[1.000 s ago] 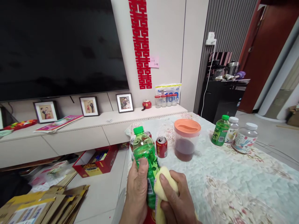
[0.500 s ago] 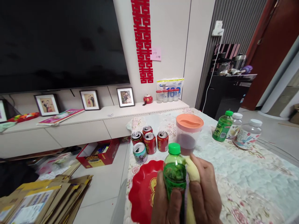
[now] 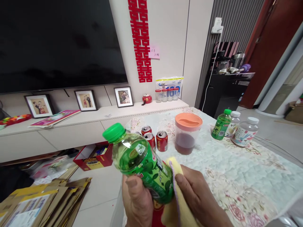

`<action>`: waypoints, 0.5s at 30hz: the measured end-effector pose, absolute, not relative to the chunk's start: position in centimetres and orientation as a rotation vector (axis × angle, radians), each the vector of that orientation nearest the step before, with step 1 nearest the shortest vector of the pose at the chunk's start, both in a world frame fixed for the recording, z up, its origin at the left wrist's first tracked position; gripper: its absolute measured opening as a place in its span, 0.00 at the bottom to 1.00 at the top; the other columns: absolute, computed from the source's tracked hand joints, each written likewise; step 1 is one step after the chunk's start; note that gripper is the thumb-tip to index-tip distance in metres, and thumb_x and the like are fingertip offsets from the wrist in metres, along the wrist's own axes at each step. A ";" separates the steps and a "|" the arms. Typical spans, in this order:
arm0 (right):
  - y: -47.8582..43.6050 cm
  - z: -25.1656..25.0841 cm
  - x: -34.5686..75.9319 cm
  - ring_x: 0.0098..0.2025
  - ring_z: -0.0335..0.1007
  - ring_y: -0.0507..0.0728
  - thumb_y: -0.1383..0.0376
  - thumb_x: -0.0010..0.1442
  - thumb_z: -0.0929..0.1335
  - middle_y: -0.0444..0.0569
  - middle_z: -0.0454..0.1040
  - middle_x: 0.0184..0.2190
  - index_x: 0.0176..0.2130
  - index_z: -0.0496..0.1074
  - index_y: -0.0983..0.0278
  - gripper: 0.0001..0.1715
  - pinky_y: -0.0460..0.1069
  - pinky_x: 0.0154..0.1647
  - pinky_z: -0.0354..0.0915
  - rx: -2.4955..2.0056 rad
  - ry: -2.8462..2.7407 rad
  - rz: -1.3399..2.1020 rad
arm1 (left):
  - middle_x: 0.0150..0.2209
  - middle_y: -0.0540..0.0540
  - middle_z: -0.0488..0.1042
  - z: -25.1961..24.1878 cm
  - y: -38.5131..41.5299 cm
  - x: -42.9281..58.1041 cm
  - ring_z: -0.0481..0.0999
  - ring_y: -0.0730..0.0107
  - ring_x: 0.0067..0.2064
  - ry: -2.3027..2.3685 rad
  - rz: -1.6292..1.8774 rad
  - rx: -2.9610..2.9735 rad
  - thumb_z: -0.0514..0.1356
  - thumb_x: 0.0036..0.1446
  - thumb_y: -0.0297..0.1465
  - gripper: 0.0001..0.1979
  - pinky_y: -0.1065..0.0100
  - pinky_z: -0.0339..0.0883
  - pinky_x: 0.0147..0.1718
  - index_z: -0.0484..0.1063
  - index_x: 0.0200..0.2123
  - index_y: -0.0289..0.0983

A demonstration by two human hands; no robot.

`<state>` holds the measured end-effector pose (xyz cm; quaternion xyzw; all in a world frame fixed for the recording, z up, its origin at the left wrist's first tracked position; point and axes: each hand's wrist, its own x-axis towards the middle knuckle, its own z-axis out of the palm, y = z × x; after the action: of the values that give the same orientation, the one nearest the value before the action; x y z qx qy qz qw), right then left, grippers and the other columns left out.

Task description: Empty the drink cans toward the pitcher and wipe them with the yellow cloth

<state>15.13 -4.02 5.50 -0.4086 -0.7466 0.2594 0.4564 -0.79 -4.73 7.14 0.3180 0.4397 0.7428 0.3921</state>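
Note:
A green plastic drink bottle [image 3: 144, 167] with a green cap is tilted in front of me, its cap toward the upper left. My left hand [image 3: 138, 200] is wrapped round its side from below, the thumb lying along the label. In my right hand [image 3: 197, 190] is a yellow cloth [image 3: 180, 189] with a purple edge, pressed against the bottle's base. Below the bottle, a red tray [image 3: 158, 217] is mostly hidden. Several red drink cans [image 3: 162, 141] stand just behind the bottle, partly covered by it.
A clear pitcher [image 3: 186, 142] with an orange lid holds brown liquid on the flowered tablecloth [image 3: 227, 170]. Farther right stand another green bottle [image 3: 221, 124] and two white-capped jars [image 3: 245, 132]. Left on the floor are flattened cardboard packages [image 3: 63, 201] and a red box [image 3: 94, 159].
The bottle has gone from upright to tilted left and risen nearer to me. The cloth has shifted from its side to its base. My view has turned slightly right.

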 end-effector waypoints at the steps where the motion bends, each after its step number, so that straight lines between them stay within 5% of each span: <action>1: -4.0 5.9 15.7 0.33 0.77 0.54 0.51 0.82 0.59 0.45 0.80 0.33 0.37 0.76 0.60 0.28 0.47 0.35 0.70 -1.033 -1.840 0.629 | 0.50 0.40 0.87 7.0 -4.5 -0.8 0.83 0.38 0.60 1.116 1.925 0.794 0.65 0.57 0.65 0.45 0.53 0.82 0.55 0.75 0.65 0.39; 7: -2.3 5.2 19.0 0.38 0.80 0.59 0.50 0.81 0.61 0.51 0.81 0.38 0.54 0.81 0.63 0.27 0.51 0.40 0.73 -1.275 -1.719 0.020 | 0.52 0.40 0.84 5.0 -3.5 -1.2 0.86 0.47 0.51 1.053 1.982 0.909 0.65 0.62 0.59 0.41 0.54 0.81 0.52 0.71 0.68 0.39; 11: -0.3 2.7 20.1 0.44 0.81 0.67 0.50 0.78 0.62 0.55 0.81 0.41 0.60 0.78 0.60 0.26 0.59 0.43 0.77 -1.629 -1.978 0.184 | 0.47 0.44 0.82 3.3 -3.7 -2.0 0.84 0.54 0.48 1.316 1.809 0.996 0.64 0.64 0.60 0.35 0.61 0.79 0.48 0.74 0.60 0.40; 15: 0.0 1.5 19.9 0.61 0.75 0.80 0.56 0.73 0.68 0.66 0.78 0.59 0.66 0.76 0.64 0.28 0.75 0.56 0.73 -1.717 -2.011 0.179 | 0.45 0.43 0.84 2.7 -3.6 -2.3 0.85 0.53 0.46 1.531 1.609 1.146 0.61 0.65 0.62 0.32 0.59 0.80 0.45 0.75 0.54 0.41</action>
<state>19.88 0.00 1.50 -0.6284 -0.7360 0.0655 0.2431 -2.26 -3.64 2.73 0.4350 0.5812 0.6109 0.3157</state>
